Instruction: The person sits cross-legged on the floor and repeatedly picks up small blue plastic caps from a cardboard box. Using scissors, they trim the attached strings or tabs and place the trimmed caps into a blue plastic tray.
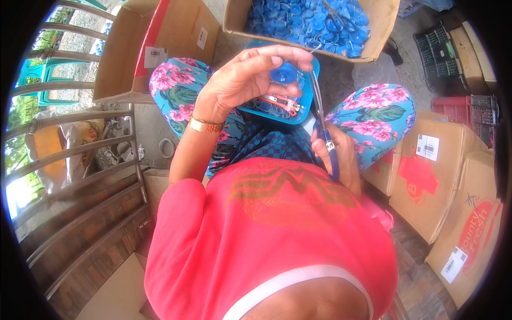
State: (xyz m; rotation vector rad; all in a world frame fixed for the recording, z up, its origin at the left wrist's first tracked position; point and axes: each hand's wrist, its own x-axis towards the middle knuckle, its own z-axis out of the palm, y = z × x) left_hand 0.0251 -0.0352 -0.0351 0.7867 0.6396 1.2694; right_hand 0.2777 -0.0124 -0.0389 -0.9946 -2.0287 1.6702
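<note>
My left hand (pixel 256 74), with a gold-coloured watch or bracelet at the wrist, holds a small round blue plastic piece (pixel 284 73) in its curled fingers. A thin bluish strand (pixel 316 49) sticks up by its fingertips. My right hand (pixel 346 150) grips scissors (pixel 333 154) with dark blue handles. Their blades point up and reach the left fingertips; they look nearly closed. Below the left hand, a blue plastic basin (pixel 315 64) sits between my legs. In it lie a red box cutter (pixel 282 103) and a tangle of thin pale strands (pixel 260 107).
Beyond the basin, an open cardboard box (pixel 394 24) holds many blue plastic pieces (pixel 304 24) and another pair of scissors (pixel 338 20). Another carton (pixel 180 36) stands ahead left, beside a railing (pixel 76 116). Cartons (pixel 432 188) line my right, with plastic crates (pixel 440 56) beyond.
</note>
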